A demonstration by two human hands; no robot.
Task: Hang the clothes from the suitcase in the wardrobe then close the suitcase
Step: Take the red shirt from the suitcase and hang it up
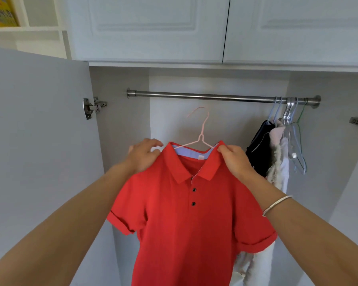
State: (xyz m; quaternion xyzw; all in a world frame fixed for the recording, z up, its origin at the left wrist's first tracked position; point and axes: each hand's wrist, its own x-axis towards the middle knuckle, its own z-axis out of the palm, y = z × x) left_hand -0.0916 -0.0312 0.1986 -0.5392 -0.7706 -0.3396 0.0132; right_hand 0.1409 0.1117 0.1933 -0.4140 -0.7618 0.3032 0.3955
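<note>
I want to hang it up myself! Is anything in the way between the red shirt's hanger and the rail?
Nothing visible. The pink hanger hook sits just below a bare stretch of the rail. The hung clothes crowd the rail's right end, clear of the red polo shirt.

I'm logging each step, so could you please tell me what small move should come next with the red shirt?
Probably lift the red polo shirt so the pink hanger hooks over the rail: its hook is still below the bar, whose left stretch is free.
</note>
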